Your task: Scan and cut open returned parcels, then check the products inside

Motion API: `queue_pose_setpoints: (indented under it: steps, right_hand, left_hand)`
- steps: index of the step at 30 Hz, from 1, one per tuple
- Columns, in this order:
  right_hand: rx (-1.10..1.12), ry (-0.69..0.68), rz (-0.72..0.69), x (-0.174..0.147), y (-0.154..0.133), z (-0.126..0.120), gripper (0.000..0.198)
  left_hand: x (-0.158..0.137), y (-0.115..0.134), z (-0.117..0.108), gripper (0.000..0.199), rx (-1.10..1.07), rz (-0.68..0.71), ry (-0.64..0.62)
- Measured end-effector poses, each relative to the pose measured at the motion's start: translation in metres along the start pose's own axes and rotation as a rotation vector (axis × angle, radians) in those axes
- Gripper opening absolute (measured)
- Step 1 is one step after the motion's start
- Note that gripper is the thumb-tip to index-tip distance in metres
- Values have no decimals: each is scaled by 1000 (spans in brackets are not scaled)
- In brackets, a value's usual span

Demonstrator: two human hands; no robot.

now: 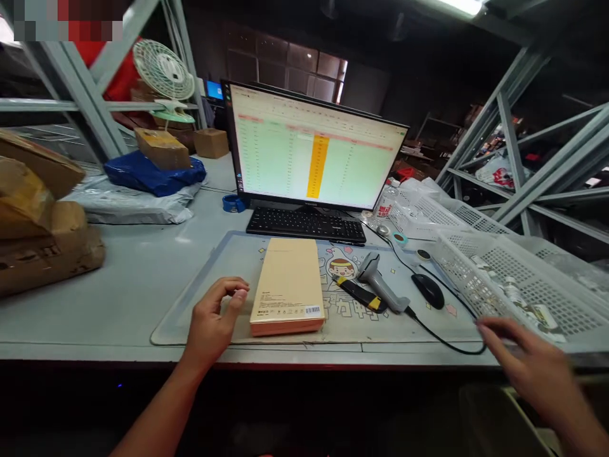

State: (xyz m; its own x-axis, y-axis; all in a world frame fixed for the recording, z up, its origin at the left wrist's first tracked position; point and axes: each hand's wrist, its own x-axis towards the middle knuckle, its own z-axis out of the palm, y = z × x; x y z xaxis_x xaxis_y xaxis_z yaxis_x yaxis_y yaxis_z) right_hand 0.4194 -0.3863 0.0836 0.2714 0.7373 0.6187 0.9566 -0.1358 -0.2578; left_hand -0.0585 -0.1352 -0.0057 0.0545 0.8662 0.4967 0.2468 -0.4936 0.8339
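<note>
A shallow cream-coloured box (289,279) with an orange-red side lies on the desk mat, its printed label and barcode facing up. Just left of it is my left hand (212,320), fingers loosely bent and thumb apart, holding nothing. My right hand (533,358), a little blurred, is at the desk's front right edge with its fingers stretched toward the black cable (457,348). Whether a fingertip touches the cable I cannot tell. Right of the box lie a grey barcode scanner (382,282) and a black-and-yellow utility knife (359,295).
A monitor (276,146) with a spreadsheet stands behind a black keyboard (304,222). A mouse (428,291) lies right of the scanner. White perforated baskets (561,289) line the right side. Cardboard boxes (61,238) and wrapped parcels (137,200) occupy the left, near a fan (164,70).
</note>
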Motion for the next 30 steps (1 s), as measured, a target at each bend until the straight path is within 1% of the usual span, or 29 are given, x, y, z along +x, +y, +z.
queue_pose_setpoints:
  steps: [1,2,4,5,7,8,10,11,13,15,18,22,25,30]
  right_hand:
    - [24,-45,5,17,-3,19,24]
    - [84,-79,-20,39,-10,42,24]
    - [138,-183,-71,94,-32,91,27]
    - [111,-268,-81,122,-45,117,29]
    - [-33,-467,-102,175,-75,167,39]
    - [-54,-519,-120,196,-89,190,42]
    - [-89,-597,-134,226,-110,230,46]
    - [-101,-624,-133,235,-117,246,47]
    - [-140,-676,-123,245,-125,271,47]
    - [-177,-718,-112,247,-128,285,42]
    - [-214,-744,-116,247,-127,295,39]
    - [-231,-738,-134,250,-130,297,44]
    - [-236,-752,-140,253,-132,298,41]
    - [-216,-753,-105,260,-133,299,43]
  left_hand:
    - [-3,-3,0,27,13,-27,7]
    - [-5,-5,0,28,24,-59,11]
    - [-8,-10,0,31,42,-134,22]
    - [-9,-11,0,33,48,-176,34]
    - [-9,-15,-2,37,48,-267,66]
    - [-8,-16,-4,39,43,-312,86]
    - [-6,-19,-6,44,19,-386,120]
    - [-5,-20,-8,45,6,-410,129]
    - [-5,-21,-9,46,-10,-421,130]
    - [-6,-21,-9,46,-18,-396,119]
    - [-7,-21,-8,45,-38,-371,110]
    - [-7,-23,-7,46,-65,-373,104]
    - [-7,-24,-7,46,-81,-355,103]
    - [-8,-25,-8,46,-78,-350,93]
